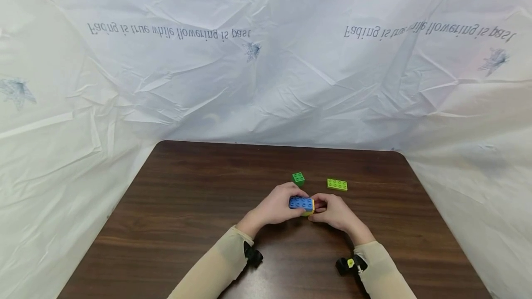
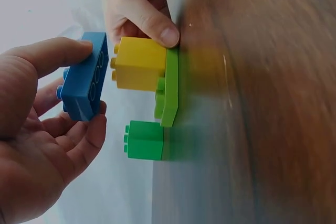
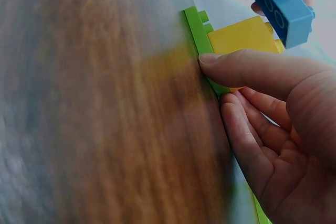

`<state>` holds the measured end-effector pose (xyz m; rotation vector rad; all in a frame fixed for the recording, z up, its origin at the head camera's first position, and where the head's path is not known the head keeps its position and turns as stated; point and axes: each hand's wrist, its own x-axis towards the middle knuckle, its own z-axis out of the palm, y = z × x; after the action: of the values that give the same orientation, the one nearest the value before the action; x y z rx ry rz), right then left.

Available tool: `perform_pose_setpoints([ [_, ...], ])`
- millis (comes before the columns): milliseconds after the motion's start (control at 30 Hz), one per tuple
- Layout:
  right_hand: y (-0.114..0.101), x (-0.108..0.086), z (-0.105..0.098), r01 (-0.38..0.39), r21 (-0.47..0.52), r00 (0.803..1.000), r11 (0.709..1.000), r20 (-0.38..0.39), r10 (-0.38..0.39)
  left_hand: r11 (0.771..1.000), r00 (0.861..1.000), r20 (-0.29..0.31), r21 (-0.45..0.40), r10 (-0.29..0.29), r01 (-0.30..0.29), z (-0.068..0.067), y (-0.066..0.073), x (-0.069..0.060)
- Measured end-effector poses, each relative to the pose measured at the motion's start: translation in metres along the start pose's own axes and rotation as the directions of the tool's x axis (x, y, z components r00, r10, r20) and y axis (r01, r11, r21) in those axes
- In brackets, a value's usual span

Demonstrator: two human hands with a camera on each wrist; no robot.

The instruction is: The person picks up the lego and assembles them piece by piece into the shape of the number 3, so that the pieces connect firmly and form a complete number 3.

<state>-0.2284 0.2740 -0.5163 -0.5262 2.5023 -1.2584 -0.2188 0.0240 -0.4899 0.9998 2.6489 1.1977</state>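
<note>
A blue toy building brick (image 2: 84, 80) is pinched between the thumb and fingers of my left hand (image 1: 278, 204). It hovers just above a yellow brick (image 2: 142, 64), studs up, with a narrow gap between them in both wrist views. The yellow brick sits on one part of a thin lime-green plate (image 2: 171, 87), whose other studs are bare. My right hand (image 1: 335, 211) grips the near end of that plate, with the thumb (image 3: 212, 59) along its edge. In the head view, the blue brick hides most of the yellow one.
A small green brick (image 1: 298, 178) stands on the table just beyond my left hand. Another lime-green plate (image 1: 337, 184) lies farther back to the right. The dark wooden table (image 1: 199, 188) ends at a hanging white sheet (image 1: 266, 82).
</note>
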Motion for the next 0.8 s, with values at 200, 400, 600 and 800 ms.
perform_pose_setpoints([
  [200, 0.0, 0.001, 0.0, -0.003, 0.009, 1.0, 1.0, -0.003, 0.003, 0.999, 1.0, -0.01, 0.035, 0.0, 0.0, 0.003, 0.006, 0.005],
  [400, -0.001, 0.001, 0.0, -0.012, 0.015, 1.0, 1.0, -0.006, 0.012, 0.999, 1.0, -0.01, 0.037, -0.013, 0.014, 0.004, 0.006, 0.009],
  [600, -0.002, 0.001, 0.0, 0.001, 0.015, 1.0, 1.0, -0.003, -0.001, 0.997, 1.0, -0.001, 0.068, -0.025, 0.025, 0.005, 0.005, 0.012],
  [800, -0.002, 0.0, 0.001, 0.003, 0.014, 1.0, 1.0, 0.0, -0.003, 0.994, 1.0, 0.017, 0.107, -0.012, 0.01, 0.005, 0.006, 0.013],
])
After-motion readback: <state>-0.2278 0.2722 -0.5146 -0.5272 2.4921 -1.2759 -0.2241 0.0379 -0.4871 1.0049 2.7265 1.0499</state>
